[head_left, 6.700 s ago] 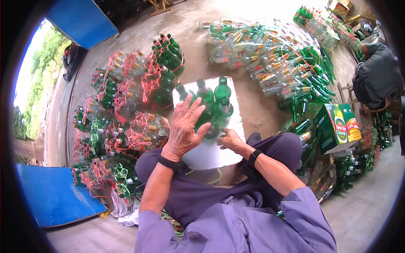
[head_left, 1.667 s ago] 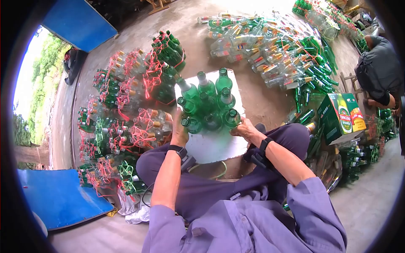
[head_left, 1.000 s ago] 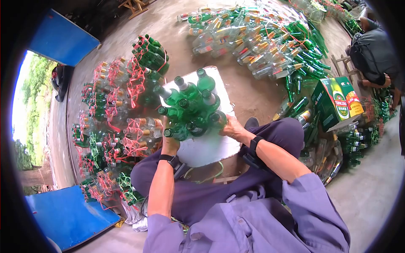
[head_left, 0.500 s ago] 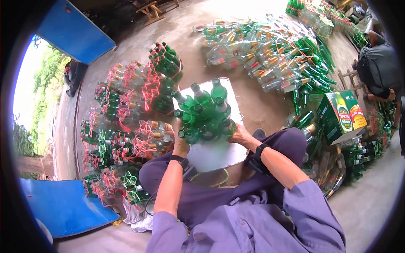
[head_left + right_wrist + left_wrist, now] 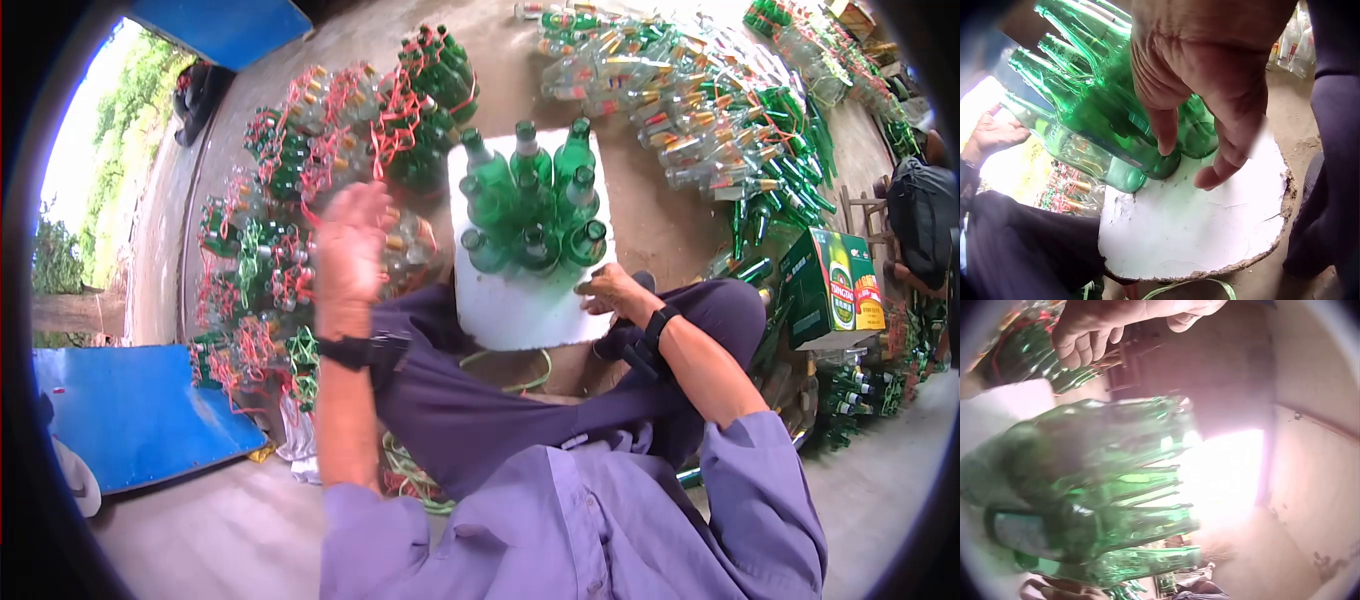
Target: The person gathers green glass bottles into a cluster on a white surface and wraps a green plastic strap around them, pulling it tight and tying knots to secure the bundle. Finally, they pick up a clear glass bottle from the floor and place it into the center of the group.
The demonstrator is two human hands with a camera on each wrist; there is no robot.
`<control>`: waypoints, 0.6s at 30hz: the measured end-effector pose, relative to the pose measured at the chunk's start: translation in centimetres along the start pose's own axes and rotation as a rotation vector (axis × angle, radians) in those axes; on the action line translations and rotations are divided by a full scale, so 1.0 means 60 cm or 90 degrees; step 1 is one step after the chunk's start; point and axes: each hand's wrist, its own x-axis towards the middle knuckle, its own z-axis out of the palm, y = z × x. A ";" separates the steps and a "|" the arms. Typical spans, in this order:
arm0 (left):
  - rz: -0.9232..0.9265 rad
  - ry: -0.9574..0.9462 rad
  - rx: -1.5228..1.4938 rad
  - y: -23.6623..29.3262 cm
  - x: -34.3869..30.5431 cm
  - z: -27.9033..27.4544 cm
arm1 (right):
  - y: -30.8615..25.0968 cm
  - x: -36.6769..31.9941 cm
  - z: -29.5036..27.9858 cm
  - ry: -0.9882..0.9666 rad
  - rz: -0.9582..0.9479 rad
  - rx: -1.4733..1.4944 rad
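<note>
Several green glass beer bottles (image 5: 536,247) stand upright in close rows on a white board (image 5: 520,322) between the person's knees. The left hand (image 5: 352,245), blurred in the head view, is raised to the left of the bottles and holds nothing. In the left wrist view, that hand (image 5: 1107,325) has its fingers apart from the glass. Beside the front right bottle is the right hand (image 5: 617,291). In the right wrist view, this hand (image 5: 1204,75) hangs over the board with fingers loosely bent and nothing between them, close to the bottle bases.
On the left stand bottle bundles (image 5: 330,140) tied with red and green string. A large heap of loose bottles (image 5: 680,110) lies beyond the board to the right. A green beer carton (image 5: 830,290) stands at right, near another person (image 5: 922,215). Green string (image 5: 410,470) lies by the left leg.
Earlier there were fewer bottles on the board. Both hands then held the group from its sides. Now the left hand has let go and swung left, and the right has drawn slightly off.
</note>
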 end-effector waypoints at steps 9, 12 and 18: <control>0.025 0.174 0.487 0.057 -0.182 -0.316 | -0.058 -0.061 0.040 -0.036 -0.009 -0.118; -0.161 0.154 0.522 -0.084 -0.271 -0.407 | -0.069 -0.084 0.045 -0.112 -0.002 -0.189; -0.064 0.007 0.517 -0.336 -0.431 -0.443 | -0.061 -0.090 0.048 -0.176 0.046 -0.291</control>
